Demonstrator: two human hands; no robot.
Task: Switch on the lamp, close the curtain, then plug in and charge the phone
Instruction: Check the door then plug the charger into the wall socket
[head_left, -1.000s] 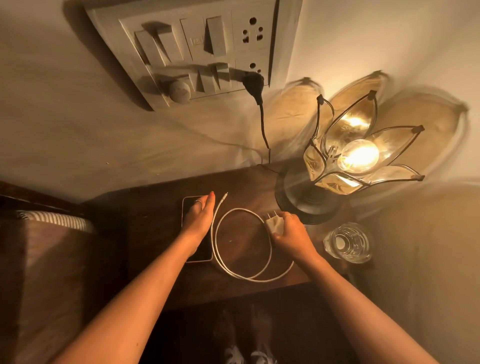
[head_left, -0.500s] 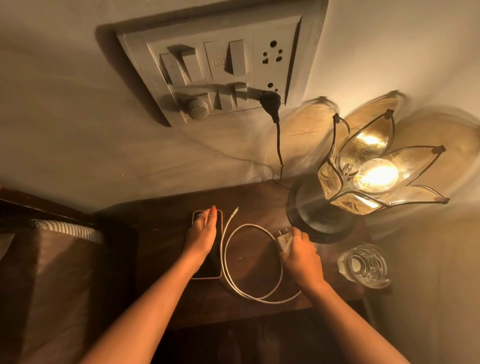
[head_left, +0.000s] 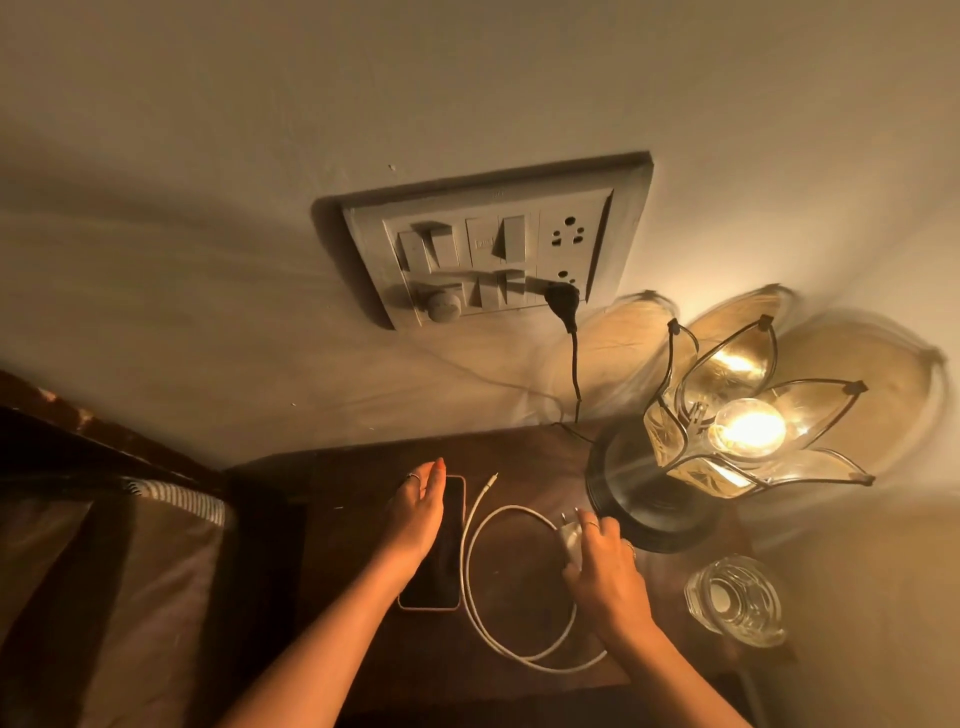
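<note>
In the head view, the white charger adapter (head_left: 571, 538) is pinched in the grip of the right hand (head_left: 605, 571), its prongs pointing up and left, roughly toward the free upper socket (head_left: 569, 234) on the wall switchboard (head_left: 488, 260), which lies well apart, above and slightly left. The left hand (head_left: 415, 512) rests with straight fingers on the phone (head_left: 441, 561), whose long axis runs toward the wall. The cable's (head_left: 478, 571) loose connector (head_left: 491, 480) lies just beside the phone's far end. The lamp (head_left: 737, 431) is lit. On this showing, the right hand is judged better placed for plugging in.
</note>
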